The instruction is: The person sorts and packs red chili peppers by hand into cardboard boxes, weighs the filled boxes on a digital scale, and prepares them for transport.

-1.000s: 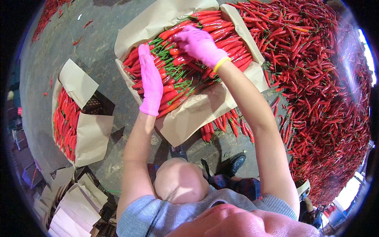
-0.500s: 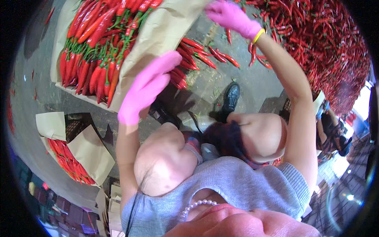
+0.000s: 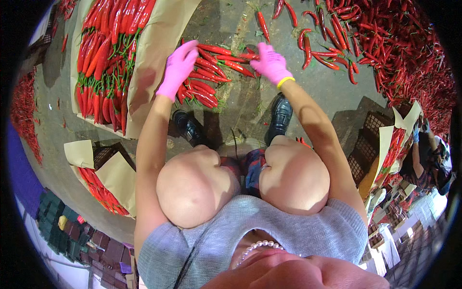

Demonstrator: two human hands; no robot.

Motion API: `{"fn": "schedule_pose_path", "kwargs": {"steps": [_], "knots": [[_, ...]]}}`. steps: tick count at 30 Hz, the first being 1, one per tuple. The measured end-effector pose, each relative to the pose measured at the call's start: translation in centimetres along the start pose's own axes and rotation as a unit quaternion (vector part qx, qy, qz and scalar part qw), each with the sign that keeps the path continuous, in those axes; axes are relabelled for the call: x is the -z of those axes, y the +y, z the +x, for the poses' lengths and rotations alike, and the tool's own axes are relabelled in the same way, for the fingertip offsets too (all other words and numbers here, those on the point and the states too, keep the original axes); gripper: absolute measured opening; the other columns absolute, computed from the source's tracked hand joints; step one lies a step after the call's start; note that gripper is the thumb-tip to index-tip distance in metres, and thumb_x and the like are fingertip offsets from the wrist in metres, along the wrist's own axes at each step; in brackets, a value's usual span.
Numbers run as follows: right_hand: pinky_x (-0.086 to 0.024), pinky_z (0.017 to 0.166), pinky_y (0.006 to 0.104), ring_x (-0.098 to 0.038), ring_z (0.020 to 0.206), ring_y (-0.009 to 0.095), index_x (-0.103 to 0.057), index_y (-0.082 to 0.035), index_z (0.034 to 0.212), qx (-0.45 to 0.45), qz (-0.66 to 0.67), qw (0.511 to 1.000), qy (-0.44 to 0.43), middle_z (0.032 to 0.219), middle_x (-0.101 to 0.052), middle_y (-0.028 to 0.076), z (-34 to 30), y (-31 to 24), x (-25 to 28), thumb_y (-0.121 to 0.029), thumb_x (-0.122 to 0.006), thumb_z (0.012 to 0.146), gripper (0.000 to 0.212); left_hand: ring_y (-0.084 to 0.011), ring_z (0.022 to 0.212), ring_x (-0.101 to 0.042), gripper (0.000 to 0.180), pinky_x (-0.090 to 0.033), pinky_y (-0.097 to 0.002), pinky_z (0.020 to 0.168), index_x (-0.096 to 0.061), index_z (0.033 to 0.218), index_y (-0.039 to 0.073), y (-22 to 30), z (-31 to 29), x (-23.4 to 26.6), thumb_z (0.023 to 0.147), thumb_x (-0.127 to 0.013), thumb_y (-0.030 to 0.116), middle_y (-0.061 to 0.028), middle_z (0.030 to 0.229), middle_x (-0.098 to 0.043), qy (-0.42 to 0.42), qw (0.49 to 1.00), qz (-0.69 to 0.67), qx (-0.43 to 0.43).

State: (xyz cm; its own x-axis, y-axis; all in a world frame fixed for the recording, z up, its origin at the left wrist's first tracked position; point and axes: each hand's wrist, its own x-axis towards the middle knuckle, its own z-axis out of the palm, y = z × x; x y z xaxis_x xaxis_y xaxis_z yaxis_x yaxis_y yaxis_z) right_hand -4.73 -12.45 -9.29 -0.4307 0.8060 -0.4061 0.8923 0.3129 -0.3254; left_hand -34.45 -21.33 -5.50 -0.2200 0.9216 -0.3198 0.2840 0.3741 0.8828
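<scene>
Left hand (image 3: 178, 70), pink-gloved, and right hand (image 3: 271, 65), pink-gloved with yellow cuff, flank at least eight long, glossy red chillies (image 3: 210, 71) on grey floor (image 3: 211, 24). Grasp of either: cannot tell. Two black shoes (image 3: 280, 115) nearer the wearer.

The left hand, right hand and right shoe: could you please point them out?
Left hand (image 3: 178, 69), head view: middle of its back.
Right hand (image 3: 271, 66), head view: middle of its back.
Right shoe (image 3: 280, 114), head view: on its black upper.
</scene>
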Motion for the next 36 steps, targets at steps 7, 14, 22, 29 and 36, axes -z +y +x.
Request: {"fn": "schedule_pose_path", "kwargs": {"steps": [7, 14, 22, 29, 36], "knots": [[-0.050, 0.087, 0.0457, -0.062, 0.102, 0.036, -0.053, -0.012, 0.120, -0.012, 0.046, 0.998, 0.027, 0.108, -0.061, 0.015, -1.1, 4.1, -0.5, -0.022, -0.062, 0.080, 0.042, -0.0347, 0.088, -0.067, 0.036, -0.051, -0.0428, 0.077, -0.069, 0.095, 0.006, -0.6, 5.1, 2.2, 0.091, -0.057, 0.040, -0.0184, 0.092, -0.069, 0.026, 0.934, 0.357, -0.014], [-0.050, 0.081, 0.0468, -0.062, 0.101, 0.031, -0.055, -0.015, 0.108, 0.169, -0.022, 0.981, -0.096, 0.106, -0.062, 0.010, -2.3, -4.1, -1.2, -0.024, -0.064, 0.084, 0.027, -0.0346, 0.099, -0.067, 0.062, -0.050, -0.0447, 0.088, -0.074, 0.092, 0.006, 0.6, 3.6, -4.2, 0.082, -0.059, 0.065, -0.0184, 0.101, -0.071, -0.094, 0.880, 0.442, 0.149], [-0.047, 0.077, 0.0446, -0.064, 0.101, 0.025, -0.062, -0.019, 0.108, 0.120, -0.199, 0.971, -0.058, 0.105, -0.065, 0.006, -2.9, -0.1, -0.2, -0.023, -0.055, 0.092, 0.018, -0.0160, 0.072, -0.051, 0.025, -0.043, -0.0338, 0.066, -0.058, 0.095, 0.002, -1.2, 1.4, -0.9, 0.083, -0.062, 0.023, -0.0068, 0.077, -0.053, -0.020, 0.991, -0.017, 0.131], [-0.050, 0.080, 0.0455, -0.066, 0.096, 0.034, -0.055, -0.012, 0.113, -0.013, 0.066, 0.998, -0.019, 0.099, -0.068, 0.013, -5.1, 1.6, -2.2, -0.029, -0.067, 0.083, 0.036, -0.0312, 0.091, -0.063, 0.027, -0.054, -0.0423, 0.071, -0.056, 0.107, 0.008, 0.0, 2.1, -9.6, 0.085, -0.063, 0.021, -0.0137, 0.101, -0.060, -0.102, 0.881, 0.404, -0.224], [-0.050, 0.080, 0.0470, -0.066, 0.094, 0.035, -0.048, -0.014, 0.124, 0.013, 0.141, 0.988, 0.058, 0.099, -0.069, 0.014, -0.9, 0.0, 4.3, -0.023, -0.064, 0.079, 0.049, -0.0317, 0.095, -0.062, 0.023, -0.053, -0.0443, 0.074, -0.053, 0.102, 0.010, 1.0, -0.6, -6.7, 0.083, -0.064, 0.017, -0.0120, 0.100, -0.059, -0.180, 0.869, 0.393, -0.239]]}}
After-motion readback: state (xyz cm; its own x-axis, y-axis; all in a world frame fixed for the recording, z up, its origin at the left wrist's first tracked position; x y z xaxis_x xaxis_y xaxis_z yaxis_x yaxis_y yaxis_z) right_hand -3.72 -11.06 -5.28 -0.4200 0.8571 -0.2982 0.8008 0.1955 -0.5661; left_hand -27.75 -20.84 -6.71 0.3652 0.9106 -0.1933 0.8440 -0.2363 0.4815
